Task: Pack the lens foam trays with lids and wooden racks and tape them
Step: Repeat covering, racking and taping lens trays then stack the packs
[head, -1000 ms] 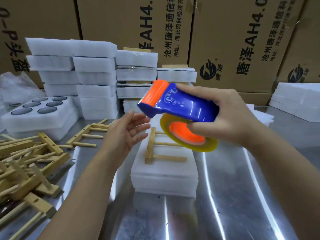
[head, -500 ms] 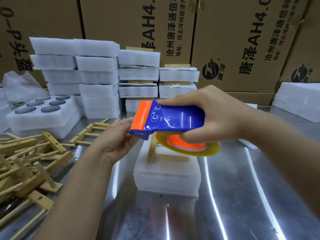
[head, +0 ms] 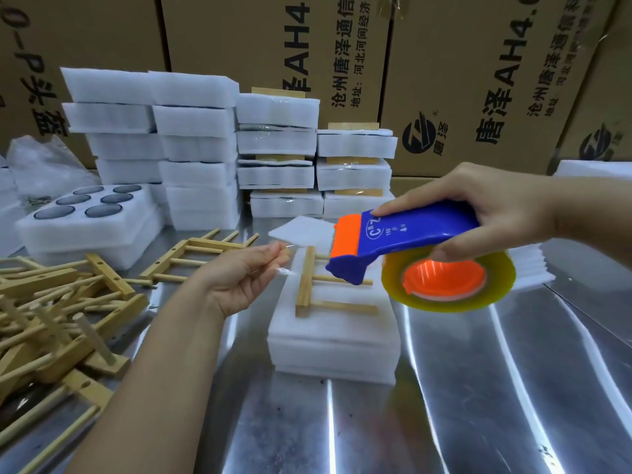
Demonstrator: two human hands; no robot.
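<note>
Lens foam tray pack (head: 333, 333), lidded and white, lies at the centre of a steel table (head: 478, 388), under a wall of at least four printed brown cartons (head: 444, 80). Four foam stacks (head: 201, 148) stand at the back of the table. The two on the right hold seven wrapped packs (head: 277, 142), four in one stack and three in the other. At left, one open tray (head: 92, 227) shows six dark round lenses. In front of it lies a heap of loose wooden racks (head: 58, 309), too tangled to count, with one more rack (head: 198, 254) flat beside it. A single wooden rack (head: 307, 285) rests on top of the central pack. Above that pack, the person's right hand (head: 492, 213) is wrapped around one blue-and-orange tape dispenser (head: 403, 241), which carries one yellowish tape roll (head: 451, 282). The left hand (head: 239, 282) is raised palm up, thumb and fingertips pinching the free end of a clear tape strip (head: 285, 268) just left of the dispenser's orange cutter.
</note>
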